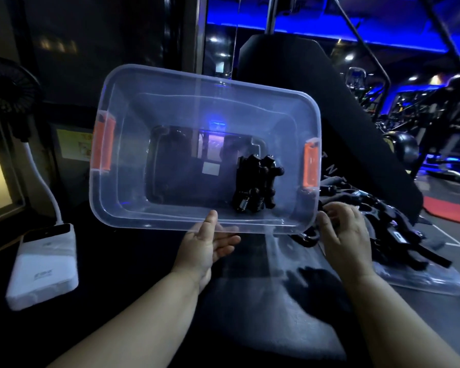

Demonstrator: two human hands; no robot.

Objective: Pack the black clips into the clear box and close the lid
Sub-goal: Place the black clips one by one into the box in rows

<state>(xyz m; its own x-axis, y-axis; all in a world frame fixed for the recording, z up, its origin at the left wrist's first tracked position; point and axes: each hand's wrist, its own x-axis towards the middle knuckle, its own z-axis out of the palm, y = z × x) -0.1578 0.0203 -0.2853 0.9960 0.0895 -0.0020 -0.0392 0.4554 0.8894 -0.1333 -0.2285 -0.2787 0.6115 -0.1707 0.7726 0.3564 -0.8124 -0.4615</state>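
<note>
Clear plastic fills most of my view: the clear box (250,102) is raised off the table (133,261) and tilted so its open top faces me, with an orange latch (103,144) on the left end and another (310,166) on the right. My left hand (207,248) holds it at the middle of the near rim, thumb laid over the edge and fingers spread beneath the wall. A small cluster of black clips (255,181) lies inside, against the near right part of the box floor, just above and to the right of that thumb. My right hand (345,235) sits just beside the box's near right corner, fingers loosely curled toward a heap of loose clips (393,224); I cannot tell whether it holds one. That heap rests on the lid (422,284) by the table's right edge. A white power bank (43,264) lies toward the left edge.
</note>
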